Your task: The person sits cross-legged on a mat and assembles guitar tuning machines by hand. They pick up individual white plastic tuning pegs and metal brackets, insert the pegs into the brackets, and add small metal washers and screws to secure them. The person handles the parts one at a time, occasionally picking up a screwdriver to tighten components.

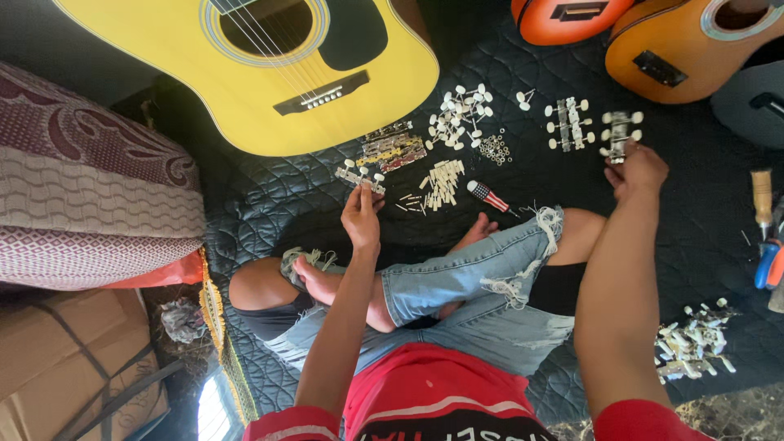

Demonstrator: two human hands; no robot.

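Two metal tuner strips with white knobs: one [360,176] pinched at 9 o'clock, lying flat; other [619,135] gripped at 2 o'clock, standing roughly upright on dark quilt [702,237].

Yellow guitar [269,73]: neck cut off by top edge.
Small washers [494,149]: too small; possibly metal rings.
Tools [768,245]: cropped at right edge.

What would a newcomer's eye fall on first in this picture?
The yellow guitar at the top left, lying on the dark quilt. Below it, white-knobbed tuners lie scattered. The left hand holds one tuner strip; the right hand holds another.
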